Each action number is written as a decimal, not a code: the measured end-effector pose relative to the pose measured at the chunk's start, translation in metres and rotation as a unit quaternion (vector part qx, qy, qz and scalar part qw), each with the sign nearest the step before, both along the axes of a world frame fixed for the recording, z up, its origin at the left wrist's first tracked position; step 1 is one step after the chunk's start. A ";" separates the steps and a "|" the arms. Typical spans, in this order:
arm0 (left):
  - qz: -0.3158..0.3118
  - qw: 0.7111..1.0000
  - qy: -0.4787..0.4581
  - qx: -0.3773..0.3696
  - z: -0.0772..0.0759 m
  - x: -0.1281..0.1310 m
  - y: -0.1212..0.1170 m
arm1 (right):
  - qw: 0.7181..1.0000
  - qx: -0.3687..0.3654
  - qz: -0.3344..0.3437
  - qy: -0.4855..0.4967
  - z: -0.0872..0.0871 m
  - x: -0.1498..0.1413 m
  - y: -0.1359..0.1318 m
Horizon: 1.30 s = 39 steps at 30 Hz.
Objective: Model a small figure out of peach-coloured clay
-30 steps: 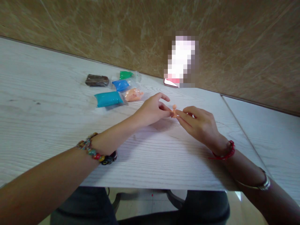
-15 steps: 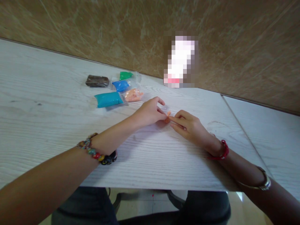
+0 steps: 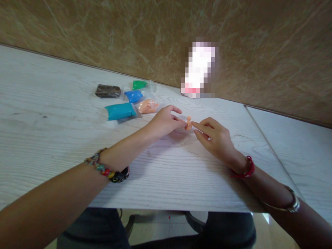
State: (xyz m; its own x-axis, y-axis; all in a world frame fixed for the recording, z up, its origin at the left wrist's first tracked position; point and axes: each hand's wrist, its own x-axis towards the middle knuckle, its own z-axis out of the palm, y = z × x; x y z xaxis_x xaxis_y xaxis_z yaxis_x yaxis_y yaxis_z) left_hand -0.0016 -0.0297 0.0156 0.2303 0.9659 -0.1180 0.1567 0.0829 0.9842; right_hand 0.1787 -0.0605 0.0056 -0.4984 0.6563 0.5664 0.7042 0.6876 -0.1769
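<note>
A small peach-coloured clay piece (image 3: 189,123) with a rounded knob on top stands on the white wood-grain table between my hands. My left hand (image 3: 168,119) is at its left, the thumb tip touching or almost touching the clay, the other fingers apart from it. From the right, my right hand (image 3: 217,137) reaches over with its index fingertip at the side of the clay. Its thumb is spread below and holds nothing. The far side of the clay is hidden.
Left of my hands lie clay packets: turquoise (image 3: 120,111), peach (image 3: 148,106), blue (image 3: 134,96), green (image 3: 139,84) and brown (image 3: 108,91). A blurred-out phone-like shape (image 3: 199,67) leans on the brown marbled wall (image 3: 116,38). A seam (image 3: 269,148) crosses the table at right.
My right hand has shifted slightly right and its fingers have drawn back from the clay. More of the clay piece now shows. My left hand has barely moved.
</note>
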 end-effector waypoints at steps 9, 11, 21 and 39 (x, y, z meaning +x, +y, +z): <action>-0.018 0.999 -0.041 -0.007 -0.002 0.001 0.000 | 0.996 0.003 -0.019 -0.087 -0.001 -0.003 -0.004; -0.016 0.999 -0.041 -0.004 -0.001 0.001 0.000 | 0.997 0.000 -0.010 -0.074 0.000 -0.003 -0.004; -0.015 0.999 -0.050 0.003 0.002 0.001 -0.001 | 0.998 0.028 -0.005 -0.062 0.002 -0.001 -0.002; -0.031 0.998 -0.054 -0.004 0.005 0.004 -0.003 | 0.995 0.091 0.014 -0.020 0.003 0.002 0.002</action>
